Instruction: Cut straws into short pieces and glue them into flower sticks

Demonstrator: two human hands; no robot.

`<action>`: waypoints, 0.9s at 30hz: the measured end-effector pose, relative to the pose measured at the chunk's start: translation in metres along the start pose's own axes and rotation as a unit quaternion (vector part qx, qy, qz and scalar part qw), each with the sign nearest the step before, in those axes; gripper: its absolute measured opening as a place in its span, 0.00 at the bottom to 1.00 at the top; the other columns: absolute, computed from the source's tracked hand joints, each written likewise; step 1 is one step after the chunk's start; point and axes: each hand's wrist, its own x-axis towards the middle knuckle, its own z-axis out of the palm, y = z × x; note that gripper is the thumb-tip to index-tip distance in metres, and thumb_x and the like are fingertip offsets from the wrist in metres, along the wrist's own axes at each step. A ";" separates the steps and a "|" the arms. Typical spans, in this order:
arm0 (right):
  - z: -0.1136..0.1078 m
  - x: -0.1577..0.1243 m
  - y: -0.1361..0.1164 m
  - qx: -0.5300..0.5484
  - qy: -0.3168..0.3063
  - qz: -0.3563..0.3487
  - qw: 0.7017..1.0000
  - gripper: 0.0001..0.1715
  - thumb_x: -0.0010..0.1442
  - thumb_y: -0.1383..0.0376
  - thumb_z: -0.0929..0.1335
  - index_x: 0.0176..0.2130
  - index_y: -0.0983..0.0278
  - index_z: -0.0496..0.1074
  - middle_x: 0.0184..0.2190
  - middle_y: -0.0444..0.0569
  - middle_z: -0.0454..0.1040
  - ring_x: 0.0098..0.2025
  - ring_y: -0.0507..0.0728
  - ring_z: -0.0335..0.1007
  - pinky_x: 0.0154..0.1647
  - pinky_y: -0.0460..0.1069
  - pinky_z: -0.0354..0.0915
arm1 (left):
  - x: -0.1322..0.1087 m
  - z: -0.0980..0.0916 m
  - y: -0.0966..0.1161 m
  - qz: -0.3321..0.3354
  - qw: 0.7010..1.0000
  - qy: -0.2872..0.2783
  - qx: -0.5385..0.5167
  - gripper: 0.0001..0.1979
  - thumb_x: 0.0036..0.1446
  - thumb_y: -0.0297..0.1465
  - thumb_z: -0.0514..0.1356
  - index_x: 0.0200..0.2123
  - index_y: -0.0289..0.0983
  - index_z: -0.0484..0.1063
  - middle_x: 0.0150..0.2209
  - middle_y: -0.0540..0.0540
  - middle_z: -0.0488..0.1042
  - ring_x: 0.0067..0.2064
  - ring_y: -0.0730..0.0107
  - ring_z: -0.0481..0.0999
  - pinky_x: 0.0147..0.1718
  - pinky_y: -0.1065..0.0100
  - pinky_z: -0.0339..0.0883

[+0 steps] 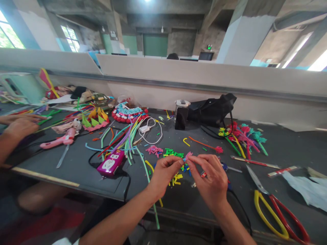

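Observation:
My left hand (163, 173) and my right hand (211, 178) meet over the dark table (76, 170), fingertips pinched together on a small pink fuzzy pipe-cleaner piece (187, 156). Both hands are closed around it. Right beneath them lie short cut bits of green pipe cleaner (173, 153), yellow bits (176, 178) and a pink cluster (154, 149). A bundle of long coloured pipe cleaners (125, 139) lies to the left of my left hand.
A magenta power strip (112, 162), pink glue gun (60, 140), white cable (150, 131), black bag (212, 110) and finished pipe-cleaner flowers (242, 136) lie about. Scissors with yellow and red handles (276, 211) sit at right. Another person's hands (19, 126) work at far left.

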 end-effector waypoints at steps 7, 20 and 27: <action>-0.002 0.000 0.001 0.008 0.004 0.025 1.000 0.02 0.61 0.68 0.70 0.35 0.61 0.74 0.31 0.45 0.74 0.34 0.54 0.69 0.39 0.51 0.65 | -0.001 0.000 0.001 0.002 1.000 -0.005 0.001 0.14 0.48 0.40 0.68 0.29 0.34 0.78 0.16 0.57 0.55 0.20 0.82 0.49 0.20 0.72 0.41; -0.005 0.000 0.002 0.026 0.015 0.051 0.998 0.09 0.61 0.66 0.69 0.44 0.60 0.74 0.31 0.45 0.74 0.32 0.53 0.70 0.35 0.49 0.67 | 0.002 -0.002 -0.001 -0.013 0.999 -0.009 -0.030 0.15 0.51 0.41 0.66 0.28 0.33 0.75 0.16 0.57 0.54 0.19 0.83 0.48 0.19 0.73 0.40; -0.014 0.000 0.012 -0.014 0.036 0.080 0.996 0.05 0.62 0.65 0.68 0.39 0.62 0.75 0.30 0.45 0.75 0.29 0.52 0.68 0.32 0.47 0.65 | 0.006 -0.009 0.003 -0.054 0.992 -0.020 -0.112 0.15 0.51 0.40 0.66 0.32 0.33 0.74 0.20 0.56 0.61 0.17 0.85 0.50 0.16 0.74 0.39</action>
